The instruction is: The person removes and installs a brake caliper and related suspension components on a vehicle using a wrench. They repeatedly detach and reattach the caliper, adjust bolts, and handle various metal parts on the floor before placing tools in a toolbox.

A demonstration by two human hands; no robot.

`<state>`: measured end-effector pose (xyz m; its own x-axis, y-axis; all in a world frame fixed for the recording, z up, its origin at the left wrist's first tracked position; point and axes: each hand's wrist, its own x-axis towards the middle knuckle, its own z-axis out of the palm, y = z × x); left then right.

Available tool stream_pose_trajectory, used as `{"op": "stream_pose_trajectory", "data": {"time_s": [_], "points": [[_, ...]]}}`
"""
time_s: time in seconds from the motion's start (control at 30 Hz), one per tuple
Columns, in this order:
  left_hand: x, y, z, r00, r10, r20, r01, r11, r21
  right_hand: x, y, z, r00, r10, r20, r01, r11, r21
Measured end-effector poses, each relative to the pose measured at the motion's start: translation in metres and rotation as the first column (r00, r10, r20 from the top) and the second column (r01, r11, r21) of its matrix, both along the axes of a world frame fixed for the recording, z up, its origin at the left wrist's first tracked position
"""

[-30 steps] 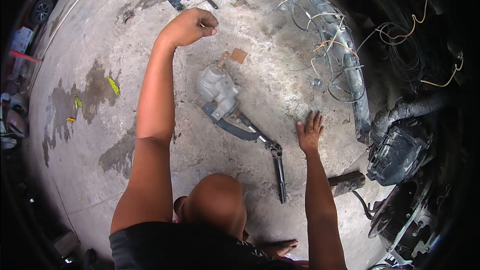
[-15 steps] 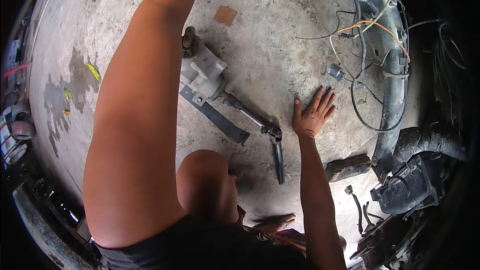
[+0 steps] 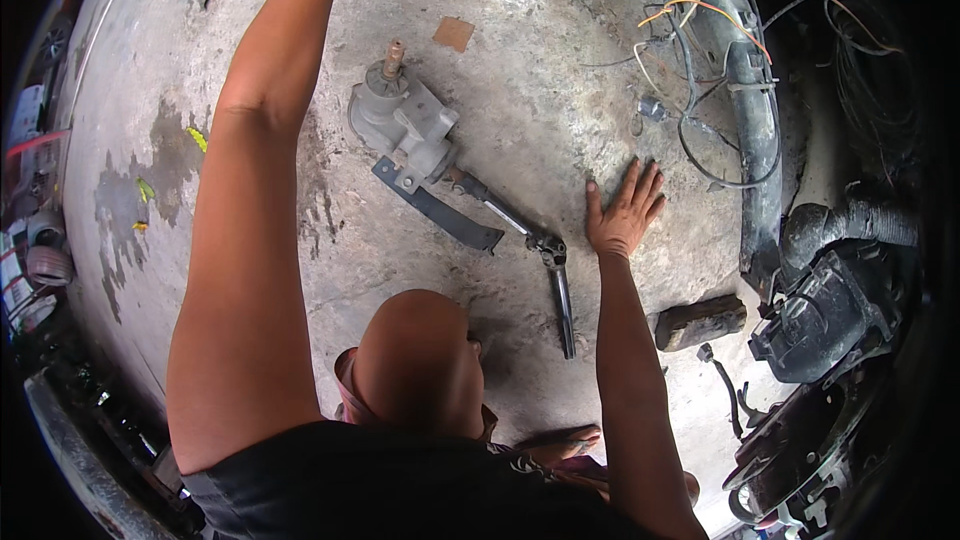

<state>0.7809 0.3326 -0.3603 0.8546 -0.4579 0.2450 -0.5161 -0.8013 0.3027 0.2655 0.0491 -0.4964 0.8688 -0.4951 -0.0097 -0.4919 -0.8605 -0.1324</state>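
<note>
Gearbox (image 3: 404, 126) was judged heavy, rigid; best held by housing (image 3: 424, 124), not shaft (image 3: 549, 249). Right hand (image 3: 625, 215) was spread on floor (image 3: 535, 100); left hand out of frame, state unknown.

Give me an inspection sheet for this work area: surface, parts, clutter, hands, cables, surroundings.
Surface: concrete floor, rough, with dark stains at left.
Parts: grey metal casing on the floor, jointed rod extending from it, black strip alongside.
Clutter: wood block right of the right forearm; brown square scrap beyond the casing; leaves at left.
Hands: right hand flat, fingers spread, holding nothing; left hand out of view past the top edge.
Cables: loose wires along the metal beam.
Surroundings: black box and ribbed hose at right.
</note>
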Motion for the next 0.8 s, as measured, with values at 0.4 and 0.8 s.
{"op": "stream_pose_trajectory", "data": {"time_s": [0.4,0.8], "points": [[-0.148,0.087,0.178,0.961,0.082,-0.263,-0.138,0.969,-0.203,-0.026,-0.073,0.053,0.991,0.072,-0.11,0.021,0.74,0.672],[-0.356,0.061,0.392,0.948,-0.222,0.229,0.194,0.971,0.137,-0.138,0.008,0.175,0.954,-0.059,0.295,-0.249,0.395,0.884]]}}
